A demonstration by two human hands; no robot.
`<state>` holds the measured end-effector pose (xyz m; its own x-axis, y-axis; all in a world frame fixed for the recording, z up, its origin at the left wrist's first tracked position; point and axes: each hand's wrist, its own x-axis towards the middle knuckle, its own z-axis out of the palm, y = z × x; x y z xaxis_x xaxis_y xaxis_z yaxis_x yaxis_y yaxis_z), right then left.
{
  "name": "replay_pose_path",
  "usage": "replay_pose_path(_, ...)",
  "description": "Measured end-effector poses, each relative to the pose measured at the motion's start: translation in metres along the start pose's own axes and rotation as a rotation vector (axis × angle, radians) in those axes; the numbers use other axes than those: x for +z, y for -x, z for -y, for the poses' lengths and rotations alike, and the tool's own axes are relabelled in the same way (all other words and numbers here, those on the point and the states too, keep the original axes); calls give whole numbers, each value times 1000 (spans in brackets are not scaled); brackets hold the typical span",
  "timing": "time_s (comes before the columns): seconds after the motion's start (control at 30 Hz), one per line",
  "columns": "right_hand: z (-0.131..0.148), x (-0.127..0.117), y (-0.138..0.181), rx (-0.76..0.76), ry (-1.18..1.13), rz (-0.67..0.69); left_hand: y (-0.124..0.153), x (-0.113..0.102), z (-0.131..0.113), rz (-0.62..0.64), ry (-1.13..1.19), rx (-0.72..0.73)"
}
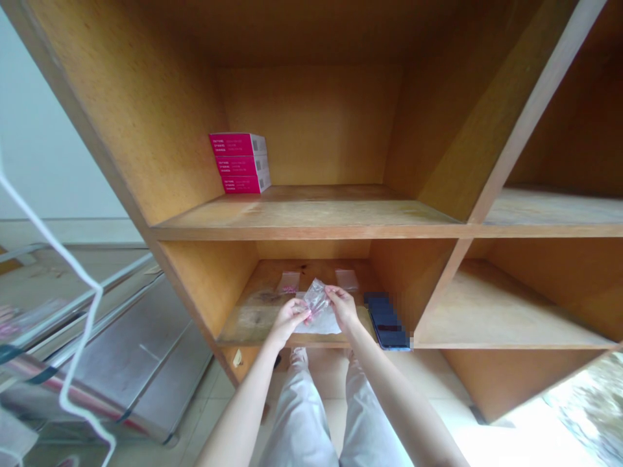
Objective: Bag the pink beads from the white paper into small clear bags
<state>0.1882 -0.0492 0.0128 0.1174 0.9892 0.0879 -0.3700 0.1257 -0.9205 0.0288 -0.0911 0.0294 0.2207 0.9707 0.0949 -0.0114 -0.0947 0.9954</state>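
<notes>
Between my two hands is a small clear plastic bag point(317, 297), crinkled and shiny, with something pinkish near its lower left. My left hand point(288, 319) pinches its lower left side, fingers closed. At its upper right, my right hand point(342, 306) grips the bag with thumb and forefinger. Beneath it lies a white sheet point(318, 324) on the lower shelf point(257, 318). Behind my left hand rests another clear bag point(290, 283) holding small pink bits. A flat clear bag point(346, 279) lies behind my right hand; its contents, if any, cannot be made out.
A dark phone point(388, 322), partly pixelated, lies at the lower shelf's right side. Three stacked pink boxes point(241, 163) stand on the upper shelf, left. Wooden dividers point(440, 295) wall the compartment. A white cable point(80, 272) hangs at left before a metal-framed rack point(131, 350).
</notes>
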Motion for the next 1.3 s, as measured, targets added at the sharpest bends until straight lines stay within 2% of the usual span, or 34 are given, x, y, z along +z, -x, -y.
replay_pose_path(0.13, 0, -3, 0, 19, 76, 3, -1, -3, -3, 34, 9, -34)
replay_pose_path(0.3, 0, -4, 8, 55, 112, 94, -7, -4, -1, -43, -28, -47)
replay_pose_path(0.4, -2, -5, 14, 72, 127, 124, -14, -3, 5, -38, -41, -61)
replay_pose_path(0.6, -5, -8, 21, 75, 69, 96, -19, 2, 22, -105, -27, -40)
replay_pose_path(0.73, -6, -10, 24, 54, 19, 68, -17, 3, 31, -151, 23, -96)
replay_pose_path(1.03, -13, -12, 25, -1, 84, 107, -15, 1, 35, -291, 64, 11)
replay_pose_path(1.3, -16, -14, 25, -17, 77, 123, -15, 2, 38, -310, 186, -57)
